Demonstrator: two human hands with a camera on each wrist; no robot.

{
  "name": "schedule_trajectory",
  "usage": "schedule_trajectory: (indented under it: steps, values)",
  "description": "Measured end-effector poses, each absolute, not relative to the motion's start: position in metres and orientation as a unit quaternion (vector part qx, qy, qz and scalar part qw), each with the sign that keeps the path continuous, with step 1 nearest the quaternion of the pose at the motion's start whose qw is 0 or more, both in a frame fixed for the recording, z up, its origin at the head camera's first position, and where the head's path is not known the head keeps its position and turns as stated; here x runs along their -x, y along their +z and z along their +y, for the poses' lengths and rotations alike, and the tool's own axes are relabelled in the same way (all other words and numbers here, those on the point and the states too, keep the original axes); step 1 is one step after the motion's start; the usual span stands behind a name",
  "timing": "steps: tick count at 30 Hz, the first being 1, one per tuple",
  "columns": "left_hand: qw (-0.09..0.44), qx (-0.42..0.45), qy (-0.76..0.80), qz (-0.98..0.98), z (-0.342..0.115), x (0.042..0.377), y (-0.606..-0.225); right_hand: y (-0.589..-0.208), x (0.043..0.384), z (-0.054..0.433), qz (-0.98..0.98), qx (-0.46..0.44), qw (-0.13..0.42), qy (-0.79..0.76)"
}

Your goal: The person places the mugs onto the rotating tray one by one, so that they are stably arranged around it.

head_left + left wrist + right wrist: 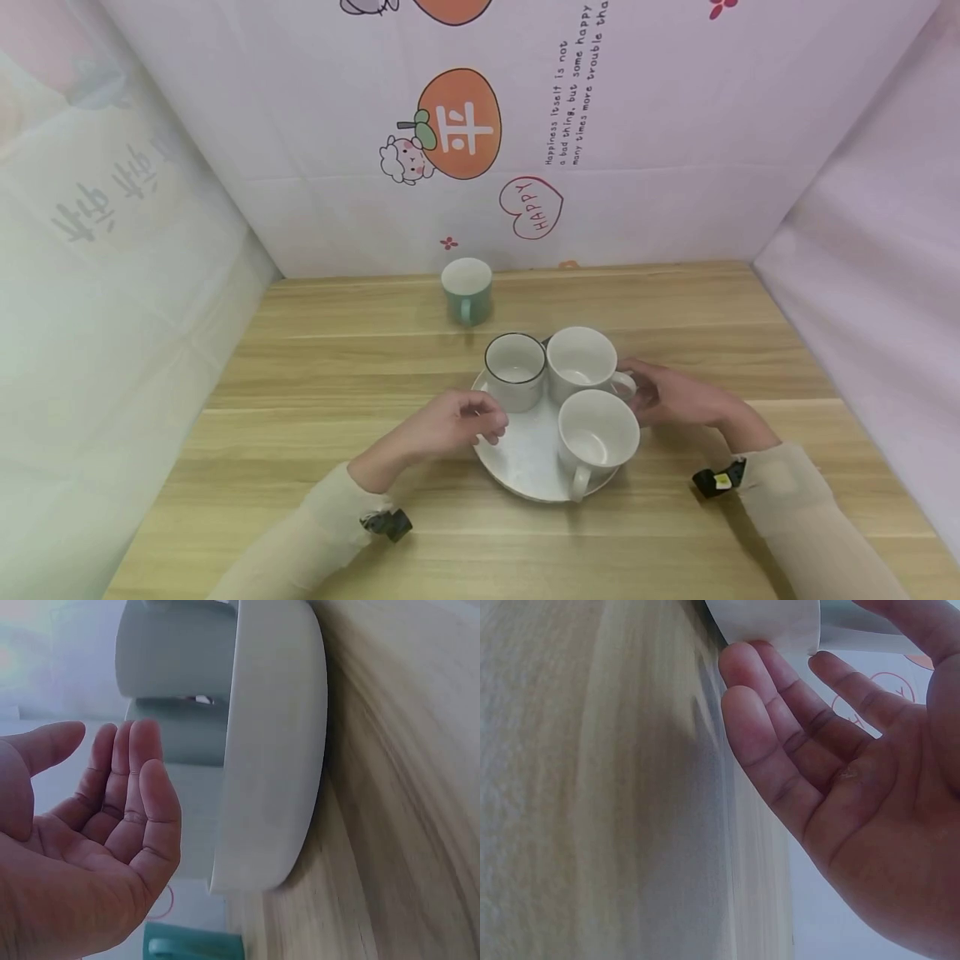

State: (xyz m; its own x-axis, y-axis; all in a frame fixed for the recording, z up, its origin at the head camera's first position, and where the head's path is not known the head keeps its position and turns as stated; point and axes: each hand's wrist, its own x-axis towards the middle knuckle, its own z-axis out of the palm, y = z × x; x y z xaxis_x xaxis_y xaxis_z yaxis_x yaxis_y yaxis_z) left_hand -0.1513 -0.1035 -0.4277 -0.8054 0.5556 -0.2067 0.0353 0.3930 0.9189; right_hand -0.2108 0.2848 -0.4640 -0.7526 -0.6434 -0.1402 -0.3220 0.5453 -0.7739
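Observation:
A round white plate (525, 471) carries three upright mugs. At its back left stands a white mug with a black rim (516, 393). A white mug (581, 367) is at the back right, and another white mug (597, 433) sits in front of it, handle toward me. My left hand (459, 425) hovers over the plate's left edge, fingers loosely bent and holding nothing. On the right side, my right hand (678, 396) reaches to the plate's edge (776, 622) with fingertips at its outer wall. Its thumb lies partly hidden beside the back mug's handle.
Behind the plate, a teal mug (467, 304) with a white inside stands on the wooden table (337, 367). A printed white cloth (337, 208) hangs at the back edge, with more cloth on both sides.

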Motion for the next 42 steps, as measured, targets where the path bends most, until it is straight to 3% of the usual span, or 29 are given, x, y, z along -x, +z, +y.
schedule_trajectory:
  steps: [15,42]
  values:
    - [0.217,-0.155,0.552,0.79,-0.137,0.172,-0.417,-0.463,0.209,0.284,0.86,0.28,0.203,-0.375]
    - [0.162,-0.079,0.552,0.814,-0.156,0.222,-0.418,-0.463,0.208,0.285,0.857,0.281,0.206,-0.381]
